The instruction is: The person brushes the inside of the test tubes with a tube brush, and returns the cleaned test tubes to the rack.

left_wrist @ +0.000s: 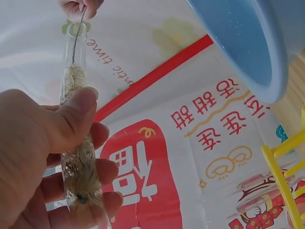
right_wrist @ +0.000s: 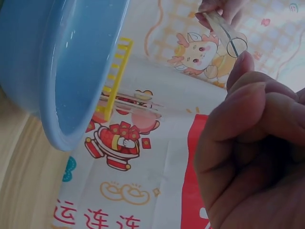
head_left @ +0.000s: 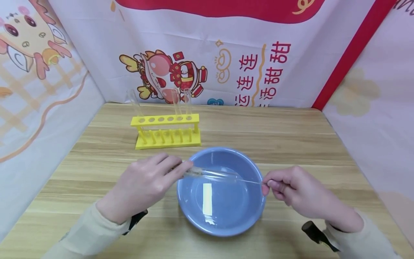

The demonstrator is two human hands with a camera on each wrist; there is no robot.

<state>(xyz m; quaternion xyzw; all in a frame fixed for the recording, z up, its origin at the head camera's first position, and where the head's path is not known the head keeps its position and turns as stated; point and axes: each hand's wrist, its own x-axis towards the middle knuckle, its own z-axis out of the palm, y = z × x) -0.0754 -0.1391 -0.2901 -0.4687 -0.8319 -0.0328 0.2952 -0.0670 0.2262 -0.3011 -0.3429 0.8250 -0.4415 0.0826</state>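
Over the blue basin [head_left: 223,230], my left hand [head_left: 145,180] grips a clear glass test tube [left_wrist: 81,176] that lies nearly level, its mouth towards my right hand. Inside the tube sit the pale bristles [left_wrist: 75,78] of a test tube brush, filling the stretch under my left fingers. The brush's thin twisted wire handle [head_left: 250,181] comes out of the mouth. At the basin's right rim my right hand [head_left: 299,192] pinches the wire's end between thumb and curled fingers. The basin holds water with a bright reflection on it.
Behind the basin to the left stands a yellow test tube rack [head_left: 168,141]. It carries several clear tubes, one of them a test tube [head_left: 134,104] at its left end. Printed cloth [head_left: 275,90] walls the wooden table [head_left: 291,144] at the back and sides.
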